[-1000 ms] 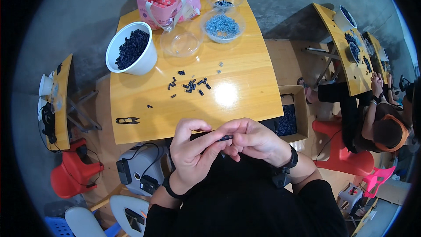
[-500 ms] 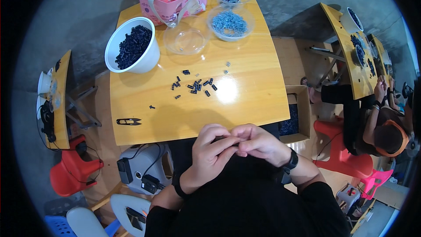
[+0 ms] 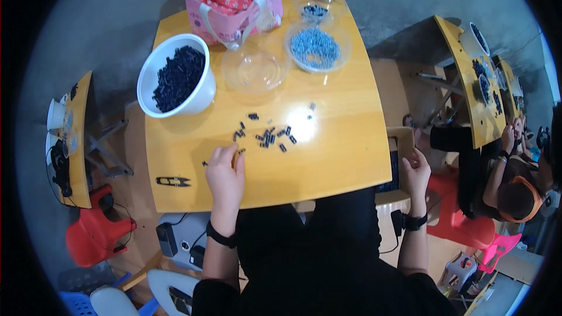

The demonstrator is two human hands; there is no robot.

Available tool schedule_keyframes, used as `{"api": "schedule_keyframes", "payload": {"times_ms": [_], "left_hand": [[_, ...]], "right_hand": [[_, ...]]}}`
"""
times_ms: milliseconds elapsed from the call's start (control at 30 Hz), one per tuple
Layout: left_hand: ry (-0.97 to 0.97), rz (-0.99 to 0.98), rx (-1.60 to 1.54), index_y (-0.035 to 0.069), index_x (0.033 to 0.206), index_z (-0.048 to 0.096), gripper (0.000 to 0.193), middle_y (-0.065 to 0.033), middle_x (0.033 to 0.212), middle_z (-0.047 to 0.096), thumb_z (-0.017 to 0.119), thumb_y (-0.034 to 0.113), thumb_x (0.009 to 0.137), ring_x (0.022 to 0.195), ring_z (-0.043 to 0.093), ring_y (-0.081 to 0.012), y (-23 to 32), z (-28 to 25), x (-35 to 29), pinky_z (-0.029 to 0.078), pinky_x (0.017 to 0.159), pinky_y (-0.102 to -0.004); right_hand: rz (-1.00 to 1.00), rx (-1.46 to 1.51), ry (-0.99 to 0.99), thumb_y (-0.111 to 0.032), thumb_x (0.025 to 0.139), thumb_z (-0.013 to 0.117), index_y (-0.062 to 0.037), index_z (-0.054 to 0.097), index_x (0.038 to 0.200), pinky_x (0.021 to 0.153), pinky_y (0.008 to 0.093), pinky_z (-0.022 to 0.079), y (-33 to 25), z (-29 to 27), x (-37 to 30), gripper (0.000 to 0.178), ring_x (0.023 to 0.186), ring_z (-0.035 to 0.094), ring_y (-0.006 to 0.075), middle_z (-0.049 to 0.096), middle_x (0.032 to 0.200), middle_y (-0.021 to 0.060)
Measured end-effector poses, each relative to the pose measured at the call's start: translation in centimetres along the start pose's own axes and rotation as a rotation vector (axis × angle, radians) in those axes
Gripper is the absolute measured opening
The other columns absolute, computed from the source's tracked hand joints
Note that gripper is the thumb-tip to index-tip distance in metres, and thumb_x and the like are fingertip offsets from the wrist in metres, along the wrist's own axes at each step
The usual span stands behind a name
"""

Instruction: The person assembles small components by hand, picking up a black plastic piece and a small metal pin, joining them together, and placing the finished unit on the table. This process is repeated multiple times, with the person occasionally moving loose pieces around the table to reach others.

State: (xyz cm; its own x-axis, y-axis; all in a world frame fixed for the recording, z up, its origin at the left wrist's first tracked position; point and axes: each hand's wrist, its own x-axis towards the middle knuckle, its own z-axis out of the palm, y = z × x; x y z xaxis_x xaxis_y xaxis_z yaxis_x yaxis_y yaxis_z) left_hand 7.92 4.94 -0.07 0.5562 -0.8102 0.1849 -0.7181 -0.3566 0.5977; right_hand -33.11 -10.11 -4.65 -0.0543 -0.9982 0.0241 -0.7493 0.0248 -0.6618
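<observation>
On the wooden table (image 3: 328, 140), my left hand (image 3: 224, 172) reaches in from the near edge. Its thumb and fingers are a little apart, close to a small black plastic piece (image 3: 241, 151); whether they touch it is hard to see. Beyond it lies a loose group of small black plastic pieces (image 3: 268, 138). Off the table's right side, my right hand (image 3: 417, 171) is at the edge of a cardboard box (image 3: 403, 136) with dark pieces inside. Its fingers are parted and slightly curled, with nothing visible in them.
A white bucket of black pieces (image 3: 205, 88) stands far left, beside an empty clear bowl (image 3: 254, 85). Another clear bowl holds small bluish metallic parts (image 3: 315, 48). Black thread snips (image 3: 173, 181) lie near left. A pink bag (image 3: 234, 20) stands at the back. A person (image 3: 515, 190) sits at right.
My hands were together in front of my body. Now they have parted: the left has gone forward to the black pieces, the right out to the cardboard box. The view has shifted slightly.
</observation>
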Motion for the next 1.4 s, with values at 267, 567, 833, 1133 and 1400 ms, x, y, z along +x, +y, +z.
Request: {"api": "schedule_keyframes", "payload": {"times_ms": [267,567,833,1133,1400], "left_hand": [[0.036,0.027,-0.092,0.002,0.080,0.059,0.009,-0.0132,0.075,0.055,0.061,-0.001,0.072,0.070,0.055,-0.0316,0.0,1.0,-0.3,0.044,0.061,-0.0367],[-0.023,0.005,-0.180,0.003,0.081,0.060,0.011,-0.0118,0.076,0.056,0.063,0.002,0.071,0.072,0.056,-0.0303,-0.2,0.6,-0.1,0.044,0.064,-0.0365],[0.012,0.040,-0.228,0.002,0.082,0.060,0.011,-0.0130,0.077,0.056,0.063,0.001,0.071,0.070,0.055,-0.0296,-0.3,0.4,-0.3,0.044,0.062,-0.0345],[-0.299,0.000,-0.961,0.001,0.096,0.065,0.020,-0.0054,0.077,0.058,0.064,-0.001,0.076,0.068,0.055,-0.0114,3.6,-0.6,-3.9,0.043,0.059,-0.0218],[-0.301,-0.165,-1.123,-0.001,0.091,0.064,0.014,-0.0053,0.078,0.059,0.065,0.001,0.078,0.067,0.054,-0.0086,2.3,1.1,-5.0,0.042,0.060,-0.0207]], "right_hand": [[-0.460,0.330,-0.419,-0.007,0.076,0.067,-0.0004,0.065,0.082,0.057,0.0229,0.047,-19.0,7.3,-1.7,0.009,0.063,0.059,0.0127,0.061,0.071,0.0069],[-0.841,0.027,-0.393,-0.005,0.070,0.063,-0.0034,0.065,0.074,0.057,0.0356,0.046,-25.3,16.7,-0.8,0.005,0.062,0.058,0.0279,0.057,0.069,0.0103],[-0.786,0.186,-0.427,-0.003,0.071,0.065,-0.0034,0.063,0.077,0.054,0.0296,0.045,-25.1,16.0,-0.9,0.006,0.060,0.059,0.0209,0.059,0.070,0.0094],[0.215,1.047,-1.286,-0.001,0.079,0.065,-0.0028,0.058,0.091,0.056,0.0184,0.045,-21.4,10.0,-6.2,0.015,0.060,0.056,0.0071,0.063,0.078,0.0044],[0.295,1.135,-1.316,-0.002,0.080,0.064,-0.0029,0.058,0.092,0.056,0.0202,0.045,-20.2,11.7,-7.5,0.013,0.061,0.057,0.0087,0.064,0.080,0.0054]]}}
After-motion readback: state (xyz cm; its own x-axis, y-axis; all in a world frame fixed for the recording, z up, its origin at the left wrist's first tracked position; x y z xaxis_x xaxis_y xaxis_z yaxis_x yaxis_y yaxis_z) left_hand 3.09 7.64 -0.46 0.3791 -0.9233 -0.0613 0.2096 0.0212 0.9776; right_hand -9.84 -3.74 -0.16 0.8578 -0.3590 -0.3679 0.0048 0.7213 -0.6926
